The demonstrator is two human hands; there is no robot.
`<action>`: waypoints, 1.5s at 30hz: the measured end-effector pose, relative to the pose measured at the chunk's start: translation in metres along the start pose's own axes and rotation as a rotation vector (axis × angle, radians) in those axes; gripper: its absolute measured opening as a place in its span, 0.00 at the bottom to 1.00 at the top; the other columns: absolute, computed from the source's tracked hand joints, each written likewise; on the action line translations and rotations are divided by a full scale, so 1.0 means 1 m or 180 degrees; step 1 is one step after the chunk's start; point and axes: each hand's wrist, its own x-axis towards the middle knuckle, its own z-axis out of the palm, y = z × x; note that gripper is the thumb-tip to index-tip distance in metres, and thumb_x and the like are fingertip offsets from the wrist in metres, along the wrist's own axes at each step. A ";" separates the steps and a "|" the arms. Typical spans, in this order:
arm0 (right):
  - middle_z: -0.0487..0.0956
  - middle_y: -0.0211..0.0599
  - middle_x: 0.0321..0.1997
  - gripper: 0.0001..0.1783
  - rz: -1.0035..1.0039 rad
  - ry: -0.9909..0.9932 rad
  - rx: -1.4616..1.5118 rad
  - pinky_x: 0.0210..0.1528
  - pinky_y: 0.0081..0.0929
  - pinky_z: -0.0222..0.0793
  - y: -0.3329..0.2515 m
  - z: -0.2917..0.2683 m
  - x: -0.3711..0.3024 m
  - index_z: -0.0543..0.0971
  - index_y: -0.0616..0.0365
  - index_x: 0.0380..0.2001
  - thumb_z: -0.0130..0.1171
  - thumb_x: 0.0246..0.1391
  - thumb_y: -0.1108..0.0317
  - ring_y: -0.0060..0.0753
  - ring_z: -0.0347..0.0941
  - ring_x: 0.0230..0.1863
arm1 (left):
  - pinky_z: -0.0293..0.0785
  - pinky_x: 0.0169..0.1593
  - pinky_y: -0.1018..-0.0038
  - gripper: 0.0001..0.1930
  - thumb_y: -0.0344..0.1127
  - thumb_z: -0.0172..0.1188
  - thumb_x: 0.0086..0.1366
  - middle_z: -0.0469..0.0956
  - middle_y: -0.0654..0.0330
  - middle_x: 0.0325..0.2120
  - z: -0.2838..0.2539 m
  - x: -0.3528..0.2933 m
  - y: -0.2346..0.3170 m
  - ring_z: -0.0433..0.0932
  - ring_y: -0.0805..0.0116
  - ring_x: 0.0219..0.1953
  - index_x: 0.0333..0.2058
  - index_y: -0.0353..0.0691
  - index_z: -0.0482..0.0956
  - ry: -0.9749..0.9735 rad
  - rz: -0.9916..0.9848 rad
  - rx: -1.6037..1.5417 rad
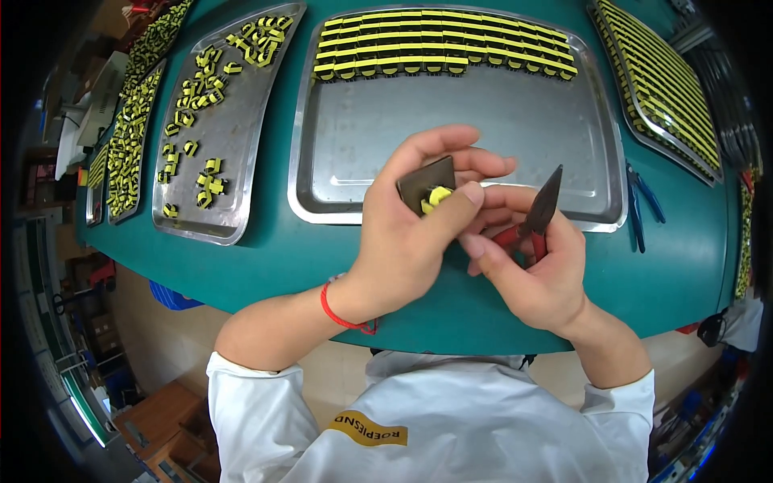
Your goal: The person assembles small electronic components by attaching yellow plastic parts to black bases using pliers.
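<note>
Over the near edge of the large metal tray (362, 121), my left hand (398, 241) is closed around a dark flat square block (422, 185) and a small yellow-and-black component (437, 198). The thumb presses the component against the block. Close beside it, my right hand (555, 278) grips pliers (545, 208) with red handles; their dark jaws point up and away. Fingertips of both hands meet near the component, and part of it is hidden by my left thumb. Rows of similar components (443, 44) line the far side of the large tray.
Loose components lie scattered in the left tray (229, 153), with fuller trays beyond it. At the right, another tray (672, 133) holds dense rows. A blue-handled hand tool (642, 201) rests on the green tabletop (668, 266) beside the large tray.
</note>
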 end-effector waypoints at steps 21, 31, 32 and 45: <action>0.81 0.39 0.43 0.16 -0.0316 0.0073 0.0643 0.43 0.26 0.76 0.022 0.000 -0.003 0.75 0.67 0.47 0.62 0.55 0.80 0.26 0.78 0.41 | 0.65 0.65 0.61 0.45 0.31 0.70 0.57 0.58 0.39 0.64 -0.005 -0.001 0.008 0.67 0.49 0.64 0.67 0.24 0.51 -0.0853 0.2056 0.2564; 0.81 0.39 0.42 0.15 -0.0324 0.0037 0.0332 0.41 0.24 0.77 0.012 -0.001 -0.005 0.76 0.68 0.45 0.64 0.55 0.77 0.25 0.78 0.38 | 0.74 0.56 0.65 0.46 0.32 0.68 0.59 0.69 0.38 0.56 0.002 -0.009 0.008 0.77 0.52 0.53 0.67 0.23 0.47 -0.0752 0.2079 0.2548; 0.81 0.39 0.42 0.15 -0.0330 0.0033 0.0330 0.41 0.24 0.77 0.012 -0.002 -0.005 0.76 0.68 0.45 0.64 0.55 0.77 0.25 0.78 0.38 | 0.65 0.61 0.54 0.46 0.32 0.68 0.56 0.72 0.43 0.53 0.006 -0.010 0.008 0.78 0.54 0.50 0.67 0.25 0.51 -0.0614 0.1910 0.2301; 0.81 0.41 0.40 0.19 -0.0488 0.0080 0.0182 0.37 0.21 0.77 0.016 0.000 -0.005 0.75 0.68 0.47 0.67 0.54 0.74 0.25 0.79 0.37 | 0.53 0.68 0.59 0.37 0.35 0.57 0.66 0.74 0.40 0.50 -0.001 -0.009 0.008 0.76 0.51 0.52 0.67 0.23 0.51 -0.0625 0.1978 0.2348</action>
